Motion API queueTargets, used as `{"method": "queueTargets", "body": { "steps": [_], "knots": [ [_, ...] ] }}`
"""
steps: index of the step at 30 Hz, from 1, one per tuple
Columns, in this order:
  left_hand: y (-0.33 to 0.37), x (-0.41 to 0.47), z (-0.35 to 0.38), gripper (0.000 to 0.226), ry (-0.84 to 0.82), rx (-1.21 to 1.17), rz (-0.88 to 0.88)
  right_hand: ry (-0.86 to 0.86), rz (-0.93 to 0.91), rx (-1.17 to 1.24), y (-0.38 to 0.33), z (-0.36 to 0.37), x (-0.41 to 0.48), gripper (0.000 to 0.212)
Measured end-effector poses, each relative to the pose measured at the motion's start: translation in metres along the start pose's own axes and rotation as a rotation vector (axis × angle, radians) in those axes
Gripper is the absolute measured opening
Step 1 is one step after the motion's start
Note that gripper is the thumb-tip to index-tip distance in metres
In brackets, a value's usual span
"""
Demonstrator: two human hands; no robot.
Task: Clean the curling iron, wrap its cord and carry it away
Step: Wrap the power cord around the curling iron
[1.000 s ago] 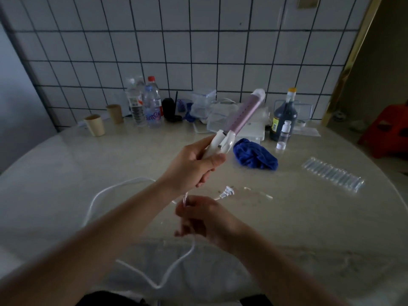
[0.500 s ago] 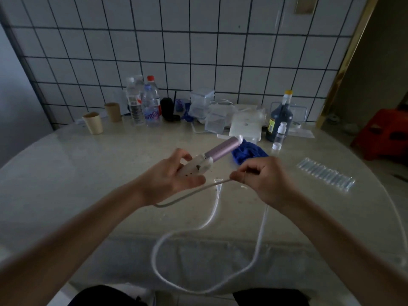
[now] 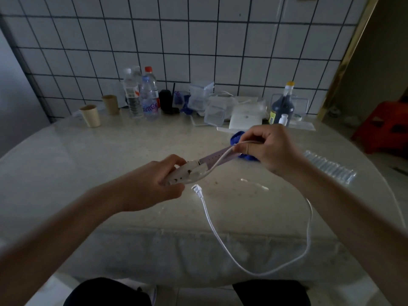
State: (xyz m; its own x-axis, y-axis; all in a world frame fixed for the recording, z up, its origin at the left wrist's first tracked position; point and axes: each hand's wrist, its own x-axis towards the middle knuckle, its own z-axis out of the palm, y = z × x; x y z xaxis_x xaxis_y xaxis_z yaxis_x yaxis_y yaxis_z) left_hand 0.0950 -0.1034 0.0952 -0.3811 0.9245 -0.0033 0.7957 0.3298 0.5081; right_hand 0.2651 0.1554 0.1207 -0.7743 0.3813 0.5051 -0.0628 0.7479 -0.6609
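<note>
The curling iron has a white handle and a pale purple barrel, and lies nearly level above the round table. My left hand grips its white handle. My right hand pinches the white cord over the barrel's far end. From there the cord runs down past my right wrist, loops over the table's front edge and comes back up to its plug, which lies on the table. A blue cloth is partly hidden behind my right hand.
Along the tiled wall stand two paper cups, water bottles, a black radio, clear plastic boxes, a white box and a dark bottle. A strip of clear vials lies at the right. A red stool stands beyond the table.
The iron has dropped from upright to nearly level. My right hand has risen from below the handle to the barrel, drawing the cord along it; the hanging loop has shifted right.
</note>
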Motion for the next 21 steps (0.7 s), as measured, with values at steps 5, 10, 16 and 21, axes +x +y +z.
{"method": "queueTargets", "body": {
  "steps": [5, 10, 16, 21],
  "knots": [
    [-0.002, -0.005, 0.006, 0.032, -0.01, 0.022, 0.039, -0.018, -0.04, -0.021, -0.005, 0.002, 0.011, 0.036],
    [-0.001, -0.008, 0.006, 0.024, 0.022, -0.021, 0.094, -0.089, 0.042, -0.039, 0.01, 0.01, 0.022, 0.023],
    [-0.006, -0.026, -0.002, 0.033, 0.089, -0.342, 0.226, -0.285, 0.37, 0.296, 0.054, -0.009, 0.001, 0.025],
    [-0.002, -0.012, 0.019, 0.016, 0.325, -0.468, 0.178, -0.439, 0.288, -0.078, 0.022, 0.048, -0.04, 0.025]
  ]
}}
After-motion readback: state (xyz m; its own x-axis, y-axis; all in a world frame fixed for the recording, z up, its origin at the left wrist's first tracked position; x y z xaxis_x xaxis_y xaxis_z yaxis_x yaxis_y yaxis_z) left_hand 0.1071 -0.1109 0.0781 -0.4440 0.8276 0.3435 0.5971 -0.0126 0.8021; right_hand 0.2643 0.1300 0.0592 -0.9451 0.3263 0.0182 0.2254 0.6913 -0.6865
